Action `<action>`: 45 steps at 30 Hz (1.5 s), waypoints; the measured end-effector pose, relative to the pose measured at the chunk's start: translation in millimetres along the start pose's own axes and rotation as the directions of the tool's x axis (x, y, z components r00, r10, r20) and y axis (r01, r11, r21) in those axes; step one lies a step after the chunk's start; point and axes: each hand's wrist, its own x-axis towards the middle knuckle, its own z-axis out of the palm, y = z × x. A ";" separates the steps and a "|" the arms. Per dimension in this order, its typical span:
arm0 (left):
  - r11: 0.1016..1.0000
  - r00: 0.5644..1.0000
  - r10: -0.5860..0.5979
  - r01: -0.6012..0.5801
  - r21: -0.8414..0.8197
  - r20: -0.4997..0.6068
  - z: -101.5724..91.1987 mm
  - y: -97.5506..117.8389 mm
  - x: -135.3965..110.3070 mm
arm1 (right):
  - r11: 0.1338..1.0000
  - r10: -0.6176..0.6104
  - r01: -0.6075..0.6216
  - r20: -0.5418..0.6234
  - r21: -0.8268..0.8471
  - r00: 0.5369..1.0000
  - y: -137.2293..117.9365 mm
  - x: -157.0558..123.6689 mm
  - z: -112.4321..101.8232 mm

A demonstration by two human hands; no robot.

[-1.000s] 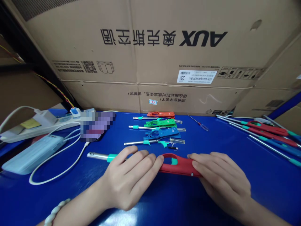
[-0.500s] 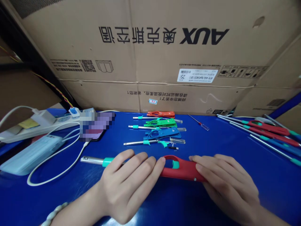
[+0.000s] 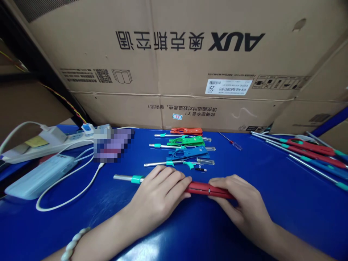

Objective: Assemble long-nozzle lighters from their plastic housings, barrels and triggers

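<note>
Build state of the lighters at the blue table point(image 3: 261, 235): the red lighter point(image 3: 202, 186) lies crosswise in the near middle, its metal tube point(image 3: 123, 177) pointing left and its teal collar point(image 3: 137, 179) seated. The left hand point(image 3: 163, 192) is clamped over its middle; the right hand point(image 3: 240, 195) pinches the right end of the casing between thumb and fingers. A narrow gap shows along the near seam, so this piece appears nearly whole but not fully closed. Beyond it, an orange casing point(image 3: 194, 131), a green casing point(image 3: 199, 140) and a blue casing point(image 3: 199, 151) lie beside loose tubes point(image 3: 156, 164) and clear tanks point(image 3: 205, 161), evidently unassembled. At right, several long lighters point(image 3: 315, 146) look complete. The screwdriver point(image 3: 235, 145) lies untouched between these groups; whether any screw work remains cannot be told
</note>
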 end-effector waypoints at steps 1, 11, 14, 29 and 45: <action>0.999 0.999 -0.035 0.036 -0.033 0.035 2.2 -0.3 -0.3 | 0.997 0.069 -0.071 0.057 0.035 0.996 0.4 -0.6 1.5; 0.943 0.898 -0.218 0.295 -0.154 0.381 12.8 -7.6 -2.3 | 0.779 0.413 -0.562 0.447 0.279 0.794 3.7 7.6 9.3; 0.929 0.874 -0.219 0.323 -0.182 0.435 16.1 -9.4 -2.7 | 0.796 0.396 -0.554 0.484 0.243 0.781 3.9 7.8 5.9; 0.874 0.836 -0.254 0.413 -0.254 0.486 23.2 -11.4 -5.0 | 0.980 0.137 -0.190 0.487 0.060 0.863 10.2 11.6 -2.7; 0.852 0.880 -0.372 0.450 -0.266 0.297 -1.6 -17.7 4.1 | 0.878 0.354 -0.439 0.357 0.190 0.864 22.7 20.4 -2.4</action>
